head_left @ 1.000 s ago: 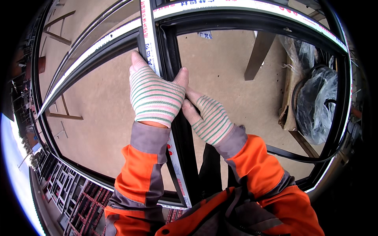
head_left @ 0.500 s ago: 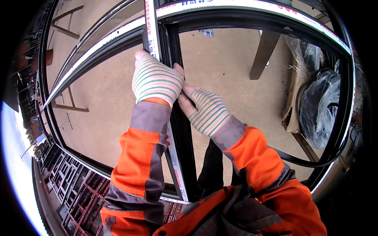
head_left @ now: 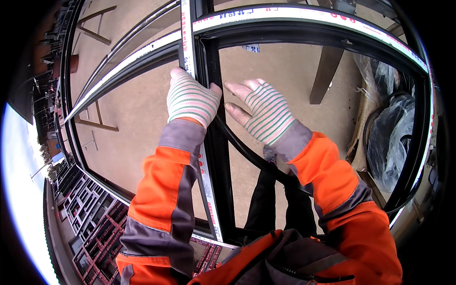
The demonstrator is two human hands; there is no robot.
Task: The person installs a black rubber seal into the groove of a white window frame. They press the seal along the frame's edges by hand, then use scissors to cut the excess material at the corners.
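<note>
A black metal window frame with white printed protective film spreads out before me. My left hand, in a striped knit glove, is closed round its middle bar, the thumb on the bar's right side. From beside that thumb a black rubber sealing strip curves down to the right and passes beneath my right forearm. My right hand, in a matching glove, hangs over the right opening. Its fingers are apart and hold nothing, just right of the bar.
Clear plastic bags and brown wrapping lie inside the right opening, near coiled black strip. A brown metal leg stands under the frame. Stacked lattice panels are at the lower left, and thin stands rest on the floor.
My right hand has let go at the bar and moved right, its fingers spreading. The rubber strip now sags in a loose curve. My left hand keeps its hold.
</note>
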